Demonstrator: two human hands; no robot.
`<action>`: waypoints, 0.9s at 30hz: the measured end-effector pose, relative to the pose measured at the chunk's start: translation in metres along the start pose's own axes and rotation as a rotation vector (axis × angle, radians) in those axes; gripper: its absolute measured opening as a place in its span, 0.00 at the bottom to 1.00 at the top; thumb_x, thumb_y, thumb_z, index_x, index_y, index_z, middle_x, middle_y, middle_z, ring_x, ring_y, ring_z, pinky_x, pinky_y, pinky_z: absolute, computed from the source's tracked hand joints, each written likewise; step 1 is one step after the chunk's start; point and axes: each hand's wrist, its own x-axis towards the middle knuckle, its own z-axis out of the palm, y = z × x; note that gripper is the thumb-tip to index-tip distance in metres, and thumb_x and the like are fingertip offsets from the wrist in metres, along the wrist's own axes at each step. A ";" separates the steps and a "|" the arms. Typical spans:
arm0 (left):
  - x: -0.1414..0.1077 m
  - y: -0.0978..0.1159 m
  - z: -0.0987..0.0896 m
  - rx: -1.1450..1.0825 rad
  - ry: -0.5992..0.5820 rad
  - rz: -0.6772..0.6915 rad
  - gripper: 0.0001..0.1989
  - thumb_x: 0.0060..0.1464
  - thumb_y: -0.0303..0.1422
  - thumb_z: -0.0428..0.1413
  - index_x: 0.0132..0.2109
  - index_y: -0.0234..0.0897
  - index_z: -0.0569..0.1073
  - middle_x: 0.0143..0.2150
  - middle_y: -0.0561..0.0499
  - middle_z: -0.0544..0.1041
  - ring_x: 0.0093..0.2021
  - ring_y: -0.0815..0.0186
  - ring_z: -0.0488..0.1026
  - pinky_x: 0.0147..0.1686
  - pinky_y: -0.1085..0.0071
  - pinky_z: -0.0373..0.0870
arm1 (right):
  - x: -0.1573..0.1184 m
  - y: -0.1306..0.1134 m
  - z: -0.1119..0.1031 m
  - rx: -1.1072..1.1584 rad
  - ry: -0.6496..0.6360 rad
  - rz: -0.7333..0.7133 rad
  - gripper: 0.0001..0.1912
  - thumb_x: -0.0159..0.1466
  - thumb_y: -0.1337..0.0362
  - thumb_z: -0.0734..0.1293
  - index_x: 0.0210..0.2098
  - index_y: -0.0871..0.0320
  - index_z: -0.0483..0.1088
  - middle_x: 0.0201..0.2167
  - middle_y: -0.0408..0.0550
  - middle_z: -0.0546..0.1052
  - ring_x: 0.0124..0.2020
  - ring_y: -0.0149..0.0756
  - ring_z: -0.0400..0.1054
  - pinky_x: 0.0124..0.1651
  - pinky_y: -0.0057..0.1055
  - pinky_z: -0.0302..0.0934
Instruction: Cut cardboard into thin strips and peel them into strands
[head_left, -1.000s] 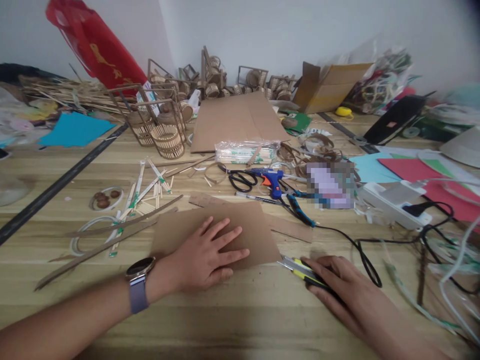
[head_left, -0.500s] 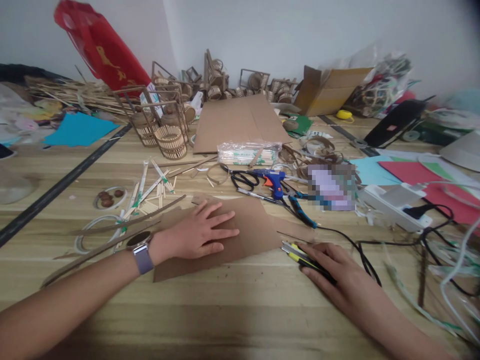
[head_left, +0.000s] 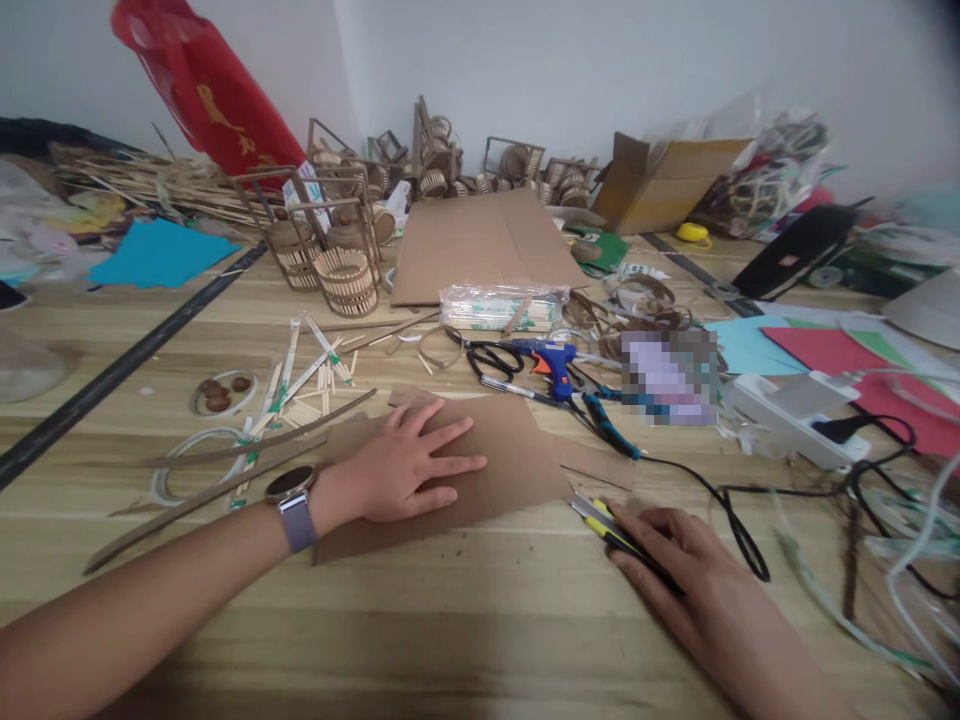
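Fingers spread, my left hand [head_left: 409, 465] lies flat on a piece of brown cardboard [head_left: 517, 460] on the wooden table. A watch [head_left: 294, 500] is strapped to that wrist. My right hand [head_left: 675, 565] is closed around a yellow and black utility knife [head_left: 604, 520], whose metal blade end points up and left, close to the cardboard's right corner. Whether the blade touches the cardboard I cannot tell. Beyond the cardboard's right edge is a narrow cardboard strip [head_left: 600, 465].
Behind the cardboard lie a blue glue gun [head_left: 553, 365], pliers [head_left: 607, 428] and packaged sticks [head_left: 502, 308]. A larger cardboard sheet [head_left: 480, 240] is farther back. Bamboo baskets [head_left: 345, 285] stand at the back left. To the right are a power strip [head_left: 795, 420] and cables [head_left: 731, 515].
My right hand and the knife have shifted slightly right and down in the view. The whole scene has moved a little rightward; my left hand stays flat on the cardboard.
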 end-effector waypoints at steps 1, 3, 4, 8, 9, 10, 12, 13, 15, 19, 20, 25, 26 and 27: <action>0.000 0.000 0.000 0.002 0.000 -0.001 0.24 0.67 0.50 0.43 0.67 0.62 0.58 0.73 0.51 0.54 0.69 0.37 0.46 0.59 0.35 0.48 | 0.000 -0.001 0.001 -0.001 0.003 0.012 0.22 0.68 0.52 0.60 0.53 0.54 0.75 0.38 0.53 0.76 0.39 0.44 0.74 0.41 0.40 0.72; -0.001 0.000 0.002 0.006 0.010 -0.003 0.24 0.67 0.50 0.43 0.67 0.62 0.58 0.73 0.52 0.54 0.69 0.38 0.46 0.59 0.36 0.49 | 0.002 -0.003 0.003 -0.003 0.013 0.036 0.22 0.69 0.51 0.59 0.53 0.53 0.75 0.38 0.53 0.75 0.38 0.44 0.74 0.41 0.40 0.72; -0.001 0.000 0.002 0.007 0.017 -0.004 0.23 0.67 0.50 0.43 0.67 0.62 0.58 0.73 0.52 0.54 0.69 0.38 0.46 0.59 0.36 0.49 | 0.002 -0.003 0.003 -0.003 0.019 0.043 0.22 0.69 0.51 0.58 0.53 0.53 0.75 0.38 0.53 0.75 0.38 0.44 0.74 0.41 0.41 0.72; 0.000 0.001 0.004 0.008 0.032 -0.008 0.23 0.67 0.49 0.43 0.67 0.62 0.59 0.72 0.51 0.55 0.69 0.39 0.48 0.58 0.37 0.50 | -0.003 -0.005 0.002 -0.019 0.032 0.007 0.22 0.69 0.52 0.59 0.53 0.56 0.75 0.37 0.53 0.75 0.37 0.43 0.74 0.40 0.39 0.72; 0.000 0.001 0.004 0.009 0.032 -0.008 0.23 0.67 0.49 0.43 0.67 0.62 0.59 0.72 0.51 0.55 0.68 0.39 0.49 0.58 0.37 0.50 | -0.005 -0.005 0.001 -0.028 0.039 -0.007 0.22 0.69 0.52 0.59 0.53 0.56 0.75 0.37 0.53 0.75 0.37 0.42 0.74 0.39 0.38 0.72; 0.000 0.001 0.004 0.010 0.031 -0.009 0.23 0.67 0.48 0.43 0.67 0.62 0.59 0.72 0.51 0.55 0.68 0.39 0.49 0.58 0.37 0.51 | -0.006 -0.006 0.000 -0.039 0.045 -0.016 0.22 0.69 0.52 0.59 0.53 0.57 0.75 0.37 0.53 0.75 0.36 0.42 0.74 0.39 0.37 0.72; 0.000 0.002 0.004 0.015 0.025 -0.013 0.23 0.67 0.48 0.43 0.67 0.61 0.59 0.72 0.51 0.54 0.68 0.39 0.49 0.57 0.37 0.51 | -0.008 -0.007 -0.001 -0.060 0.054 -0.018 0.22 0.69 0.52 0.59 0.52 0.57 0.76 0.36 0.53 0.75 0.35 0.42 0.74 0.38 0.37 0.73; 0.000 0.002 0.004 0.019 0.023 -0.015 0.23 0.67 0.48 0.43 0.67 0.61 0.59 0.73 0.52 0.54 0.68 0.39 0.49 0.57 0.37 0.51 | -0.009 -0.007 0.000 -0.067 0.052 -0.015 0.22 0.69 0.52 0.59 0.52 0.57 0.76 0.36 0.53 0.75 0.35 0.42 0.74 0.38 0.37 0.73; 0.000 0.002 0.005 0.027 0.026 -0.018 0.23 0.67 0.48 0.44 0.67 0.62 0.59 0.73 0.52 0.54 0.68 0.40 0.49 0.57 0.37 0.51 | -0.009 -0.007 0.001 -0.071 0.045 -0.008 0.22 0.69 0.53 0.59 0.53 0.57 0.75 0.37 0.54 0.75 0.36 0.43 0.74 0.38 0.38 0.73; 0.000 0.002 0.007 0.035 0.043 -0.018 0.23 0.67 0.48 0.44 0.67 0.63 0.58 0.73 0.53 0.54 0.68 0.41 0.49 0.58 0.39 0.51 | -0.016 -0.005 0.002 -0.054 0.067 -0.014 0.22 0.69 0.52 0.59 0.53 0.56 0.75 0.37 0.53 0.75 0.37 0.43 0.74 0.38 0.37 0.73; -0.001 0.002 0.007 0.036 0.045 -0.019 0.23 0.67 0.48 0.44 0.67 0.63 0.58 0.73 0.53 0.54 0.68 0.41 0.49 0.59 0.39 0.51 | -0.018 -0.005 0.002 -0.050 0.072 -0.015 0.22 0.69 0.51 0.60 0.53 0.56 0.75 0.37 0.53 0.75 0.37 0.42 0.74 0.38 0.37 0.73; -0.001 0.003 0.007 0.036 0.046 -0.027 0.23 0.67 0.48 0.44 0.67 0.63 0.58 0.72 0.52 0.55 0.68 0.39 0.48 0.58 0.38 0.51 | -0.018 -0.009 0.003 -0.072 0.085 -0.016 0.22 0.69 0.52 0.59 0.53 0.57 0.75 0.36 0.53 0.75 0.36 0.43 0.74 0.38 0.39 0.73; 0.000 0.003 0.006 0.032 0.044 -0.031 0.23 0.67 0.48 0.43 0.67 0.63 0.58 0.72 0.52 0.55 0.68 0.38 0.48 0.58 0.38 0.51 | -0.017 -0.010 0.003 -0.080 0.089 -0.016 0.23 0.69 0.52 0.58 0.53 0.58 0.75 0.36 0.53 0.74 0.35 0.43 0.74 0.37 0.39 0.73; 0.000 0.003 0.006 0.028 0.041 -0.037 0.23 0.68 0.48 0.43 0.67 0.63 0.58 0.72 0.52 0.55 0.68 0.38 0.48 0.58 0.38 0.51 | -0.015 -0.012 0.004 -0.088 0.093 -0.016 0.23 0.70 0.52 0.58 0.52 0.59 0.75 0.35 0.54 0.74 0.35 0.43 0.73 0.37 0.39 0.73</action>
